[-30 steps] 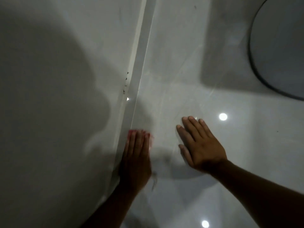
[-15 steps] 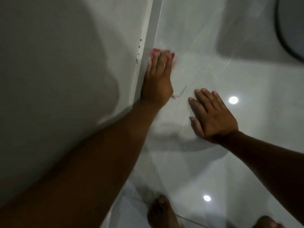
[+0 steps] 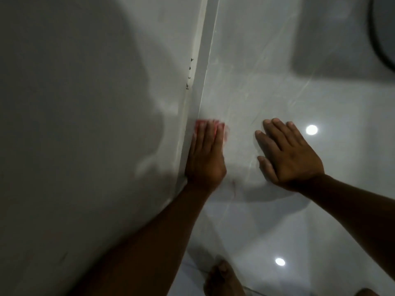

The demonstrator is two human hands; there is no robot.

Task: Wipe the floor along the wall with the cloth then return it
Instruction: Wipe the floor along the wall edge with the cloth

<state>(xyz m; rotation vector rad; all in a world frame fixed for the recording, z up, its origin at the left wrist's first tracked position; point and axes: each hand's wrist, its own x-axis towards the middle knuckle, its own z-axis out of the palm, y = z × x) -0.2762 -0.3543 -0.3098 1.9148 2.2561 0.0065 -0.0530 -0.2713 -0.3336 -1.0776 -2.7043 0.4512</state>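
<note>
My left hand (image 3: 206, 155) lies flat on a pink-red cloth (image 3: 221, 126), pressing it to the glossy grey floor (image 3: 256, 82) right against the skirting board (image 3: 203, 67) of the wall (image 3: 85, 103). Only the cloth's edge shows past my fingertips, blurred. My right hand (image 3: 287, 153) rests palm down on the floor, fingers spread, a hand's width to the right of the left one, holding nothing.
Small dark specks (image 3: 189, 73) dot the wall just above the skirting, ahead of the cloth. A dark round-edged object (image 3: 382, 39) sits at the top right. My bare foot (image 3: 222, 278) is at the bottom. Ceiling lights reflect (image 3: 311, 129) in the tiles.
My left hand swept the cloth forward along the skirting and has now slid it back toward me. The right hand stayed planted on the floor.
</note>
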